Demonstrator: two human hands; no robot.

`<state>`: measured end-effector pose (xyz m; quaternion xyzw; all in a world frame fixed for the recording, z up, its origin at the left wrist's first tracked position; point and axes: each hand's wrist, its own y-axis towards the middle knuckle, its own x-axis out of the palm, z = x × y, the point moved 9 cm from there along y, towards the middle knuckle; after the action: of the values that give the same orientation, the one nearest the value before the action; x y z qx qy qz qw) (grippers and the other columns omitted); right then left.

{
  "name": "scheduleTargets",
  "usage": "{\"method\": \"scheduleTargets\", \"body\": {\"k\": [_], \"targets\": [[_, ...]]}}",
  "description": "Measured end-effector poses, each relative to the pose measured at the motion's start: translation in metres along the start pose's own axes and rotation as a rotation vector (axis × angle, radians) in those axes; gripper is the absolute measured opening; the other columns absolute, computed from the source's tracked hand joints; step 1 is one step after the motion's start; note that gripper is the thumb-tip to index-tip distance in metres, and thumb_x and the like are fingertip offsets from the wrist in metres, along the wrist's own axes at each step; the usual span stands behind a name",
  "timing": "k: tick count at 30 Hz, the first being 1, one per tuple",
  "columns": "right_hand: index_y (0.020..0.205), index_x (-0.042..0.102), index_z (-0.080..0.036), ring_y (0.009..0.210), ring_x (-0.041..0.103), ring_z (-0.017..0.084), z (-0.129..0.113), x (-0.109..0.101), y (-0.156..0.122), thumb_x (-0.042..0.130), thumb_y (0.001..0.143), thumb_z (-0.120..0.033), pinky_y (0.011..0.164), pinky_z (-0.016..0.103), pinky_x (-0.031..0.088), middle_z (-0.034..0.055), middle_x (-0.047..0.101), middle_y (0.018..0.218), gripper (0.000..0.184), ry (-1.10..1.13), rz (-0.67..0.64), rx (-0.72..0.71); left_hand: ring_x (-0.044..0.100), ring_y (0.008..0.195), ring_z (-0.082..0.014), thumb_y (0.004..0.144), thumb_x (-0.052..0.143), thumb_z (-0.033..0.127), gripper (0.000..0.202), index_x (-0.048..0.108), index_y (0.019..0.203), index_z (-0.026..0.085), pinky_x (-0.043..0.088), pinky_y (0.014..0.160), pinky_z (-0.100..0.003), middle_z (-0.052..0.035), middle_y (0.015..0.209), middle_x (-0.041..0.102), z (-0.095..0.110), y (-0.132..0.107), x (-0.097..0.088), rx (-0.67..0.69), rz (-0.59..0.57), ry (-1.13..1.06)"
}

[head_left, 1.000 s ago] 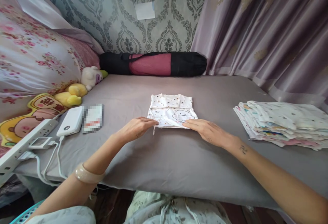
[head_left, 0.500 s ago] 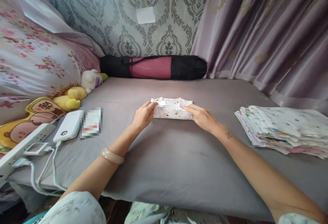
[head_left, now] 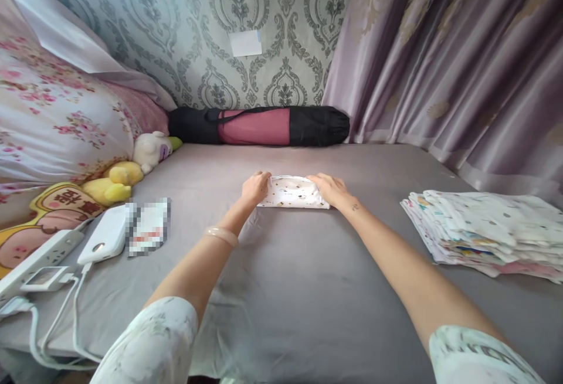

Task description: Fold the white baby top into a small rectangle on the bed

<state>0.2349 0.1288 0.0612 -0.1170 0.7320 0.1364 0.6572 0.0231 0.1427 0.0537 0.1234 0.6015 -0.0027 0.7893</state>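
A white cloth (head_left: 294, 192) with small brown and dark prints lies folded into a narrow band on the grey sheet. My left hand (head_left: 256, 188) is closed around its left end, fingers curled over the top corner. At the opposite end, my right hand (head_left: 331, 189) grips the upper right corner with its fingers bent over the edge. The cloth's far side and the fingertips behind it are hidden. Whether it is a garment cannot be made out.
A stack of folded printed cloths (head_left: 484, 226) sits to the right. On the left are a power bank (head_left: 103, 234), a power strip (head_left: 41, 258), white cables, a blurred packet (head_left: 148, 226) and plush toys (head_left: 116, 182). A black and pink roll bag (head_left: 255, 126) lies along the wall.
The cloth's far part has been folded over toward me, giving a narrower band with a smooth printed face. Both hands have shifted from its top to grip its upper corners. The view tilted slightly up.
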Motion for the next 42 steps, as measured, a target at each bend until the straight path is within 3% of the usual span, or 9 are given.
{"method": "scheduleTargets", "body": {"k": [6,12,19,24,30,34,37,42], "targets": [[0.137,0.05,-0.024,0.118,0.056,0.024,0.024,0.022,0.01,0.034,0.096,-0.018,0.09,0.033,0.043,0.0098,0.058,0.134,0.045,0.1,0.074,0.222,0.061,0.107,-0.0246,0.095,0.037,0.02,0.029,0.052,0.119,0.02,0.047,0.081,-0.032,-0.0131,0.115,0.064,-0.013,0.007,0.019,-0.124,-0.019,0.001],[0.125,0.056,-0.016,0.111,0.06,0.027,0.044,0.03,0.009,0.041,0.098,-0.029,0.085,0.033,0.045,0.0157,0.064,0.122,0.034,0.2,0.129,0.468,0.061,0.106,-0.0251,0.097,0.036,0.022,0.021,0.05,0.111,0.016,0.046,0.081,-0.031,-0.0163,0.111,0.065,-0.023,0.006,0.022,-0.17,0.056,-0.024],[0.116,0.061,-0.018,0.107,0.063,0.026,0.051,0.03,0.012,0.04,0.099,-0.031,0.082,0.031,0.044,0.0159,0.067,0.116,0.031,0.195,0.115,0.512,0.063,0.103,-0.0257,0.098,0.035,0.026,0.022,0.053,0.105,0.017,0.046,0.08,-0.032,-0.0164,0.11,0.066,-0.029,0.009,0.024,-0.23,0.032,-0.01],[0.115,0.064,-0.018,0.107,0.064,0.027,0.061,0.034,0.015,0.049,0.095,-0.037,0.083,0.031,0.046,0.0156,0.069,0.114,0.031,0.231,0.122,0.523,0.062,0.105,-0.0261,0.098,0.037,0.028,0.023,0.055,0.107,0.017,0.045,0.082,-0.033,-0.0159,0.112,0.066,-0.034,0.01,0.025,-0.275,0.035,-0.027],[0.11,0.067,-0.015,0.108,0.064,0.024,0.073,0.035,0.015,0.057,0.091,-0.036,0.086,0.029,0.048,0.0153,0.07,0.113,0.03,0.368,0.159,0.546,0.062,0.102,-0.0233,0.094,0.048,0.038,0.029,0.058,0.108,0.015,0.044,0.083,-0.03,-0.0139,0.107,0.068,-0.05,0.011,0.02,-0.376,0.036,-0.248],[0.109,0.064,-0.014,0.077,0.069,0.015,0.083,0.034,-0.005,0.053,0.094,-0.035,0.064,0.023,0.052,0.0111,0.072,0.103,0.029,0.672,0.163,0.591,0.063,0.087,-0.0194,0.087,0.054,0.047,0.036,0.062,0.101,0.015,0.044,0.074,-0.027,-0.0092,0.094,0.069,-0.072,-0.004,0.009,-0.42,0.042,-0.433],[0.102,0.064,-0.014,0.057,0.062,0.009,0.083,0.031,-0.032,0.054,0.093,-0.03,0.046,0.017,0.044,0.0073,0.072,0.092,0.021,0.771,0.151,0.603,0.058,0.072,-0.0162,0.08,0.058,0.049,0.035,0.065,0.087,0.016,0.039,0.063,-0.025,-0.0039,0.079,0.066,-0.081,-0.026,0.002,-0.344,-0.001,-0.479],[0.09,0.066,-0.015,0.045,0.051,0.005,0.064,0.037,-0.063,0.063,0.087,-0.034,0.038,0.015,0.031,0.0018,0.067,0.073,0.02,0.813,0.022,0.547,0.045,0.056,-0.0115,0.07,0.063,0.057,0.043,0.067,0.079,0.016,0.028,0.051,-0.023,0.0025,0.06,0.053,-0.077,-0.061,0.009,-0.273,-0.179,-0.611]]}}
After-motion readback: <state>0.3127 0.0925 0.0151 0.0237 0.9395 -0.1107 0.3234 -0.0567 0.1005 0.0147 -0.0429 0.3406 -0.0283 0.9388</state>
